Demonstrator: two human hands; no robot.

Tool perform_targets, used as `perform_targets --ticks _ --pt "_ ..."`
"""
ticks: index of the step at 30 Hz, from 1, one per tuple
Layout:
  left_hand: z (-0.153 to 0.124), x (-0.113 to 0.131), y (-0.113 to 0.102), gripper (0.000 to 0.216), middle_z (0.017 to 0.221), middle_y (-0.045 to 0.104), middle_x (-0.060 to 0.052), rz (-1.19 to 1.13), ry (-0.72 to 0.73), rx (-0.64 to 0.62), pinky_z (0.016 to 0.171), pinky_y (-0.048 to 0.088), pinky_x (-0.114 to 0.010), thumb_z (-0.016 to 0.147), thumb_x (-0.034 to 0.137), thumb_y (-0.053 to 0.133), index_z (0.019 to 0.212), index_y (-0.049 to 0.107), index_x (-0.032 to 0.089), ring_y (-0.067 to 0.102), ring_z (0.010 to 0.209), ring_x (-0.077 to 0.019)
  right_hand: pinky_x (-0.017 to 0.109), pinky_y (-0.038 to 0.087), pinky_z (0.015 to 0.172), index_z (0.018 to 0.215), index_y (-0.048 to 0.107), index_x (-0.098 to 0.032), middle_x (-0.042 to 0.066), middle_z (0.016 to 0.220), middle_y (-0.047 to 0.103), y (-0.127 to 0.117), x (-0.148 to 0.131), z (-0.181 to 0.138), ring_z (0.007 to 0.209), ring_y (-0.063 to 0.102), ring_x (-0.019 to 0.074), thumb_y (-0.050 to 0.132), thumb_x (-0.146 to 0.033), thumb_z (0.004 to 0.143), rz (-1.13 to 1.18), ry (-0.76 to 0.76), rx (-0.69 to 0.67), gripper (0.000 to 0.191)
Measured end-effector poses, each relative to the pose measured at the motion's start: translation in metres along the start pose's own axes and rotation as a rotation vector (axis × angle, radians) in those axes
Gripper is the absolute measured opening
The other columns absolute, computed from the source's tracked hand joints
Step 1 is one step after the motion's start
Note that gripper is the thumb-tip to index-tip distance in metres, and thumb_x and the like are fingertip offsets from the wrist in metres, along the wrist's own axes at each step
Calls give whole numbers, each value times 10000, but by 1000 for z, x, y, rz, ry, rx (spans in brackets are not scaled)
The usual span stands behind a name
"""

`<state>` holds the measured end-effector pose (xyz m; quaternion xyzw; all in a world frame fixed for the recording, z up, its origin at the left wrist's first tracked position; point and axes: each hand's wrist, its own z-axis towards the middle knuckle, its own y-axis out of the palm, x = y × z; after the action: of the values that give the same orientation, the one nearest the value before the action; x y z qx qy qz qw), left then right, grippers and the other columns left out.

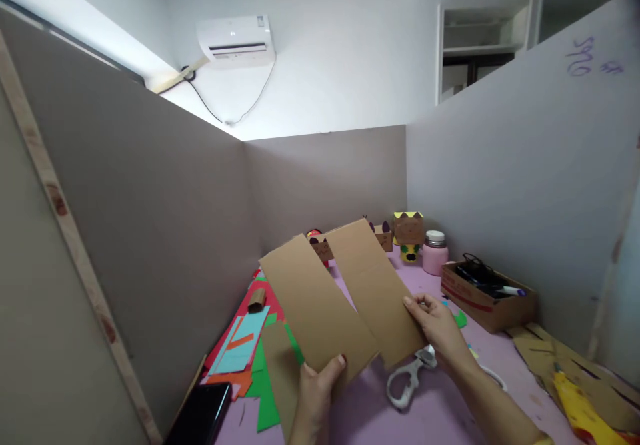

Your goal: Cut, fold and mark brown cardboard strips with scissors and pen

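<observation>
My left hand [316, 392] grips the near end of a long brown cardboard strip [313, 305], thumb on top. A second cardboard strip [373, 285] is held at its near right edge by my right hand [439, 328], fingers pinched on it. Both strips are raised above the pink table [360, 412] and fan away from me, side by side. White-handled scissors [410, 377] lie on the table just below my right hand.
Coloured paper sheets [245, 355] and a black phone [200, 418] lie at the left. A cardboard box with pens [487, 295], a pink jar [435, 253] and small cardboard figures [407, 232] stand at the back right. Cardboard scraps [555, 358] and a yellow tool [580, 408] lie at the right. Grey partitions wall the desk.
</observation>
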<state>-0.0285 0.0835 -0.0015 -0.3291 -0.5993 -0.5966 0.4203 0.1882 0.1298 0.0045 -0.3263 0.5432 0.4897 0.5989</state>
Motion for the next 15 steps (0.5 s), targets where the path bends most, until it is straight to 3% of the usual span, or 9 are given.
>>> perform_targets --ticks 4,11,15 --pt "-1 4 3 615 1081 679 -129 71 -21 -40 869 463 -382 575 238 732 1148 538 129 612 1002 -280 245 382 508 684 490 -212 -38 587 624 -7 1 9 541 539 146 636 -498 658 28 1 22 322" --pt "-4 5 6 628 1010 707 -128 124 -93 -81 853 476 -395 537 260 747 1122 564 125 625 981 -291 234 351 455 662 511 -206 -39 546 631 -5 -5 6 485 529 144 653 -484 646 16 11 -46 312" --pt "-6 6 7 657 1048 692 -139 104 -81 -145 879 463 -413 562 238 736 1176 532 126 624 981 -297 240 359 478 664 511 -213 -36 581 637 -7 -8 7 521 538 151 650 -488 647 12 -24 10 309"
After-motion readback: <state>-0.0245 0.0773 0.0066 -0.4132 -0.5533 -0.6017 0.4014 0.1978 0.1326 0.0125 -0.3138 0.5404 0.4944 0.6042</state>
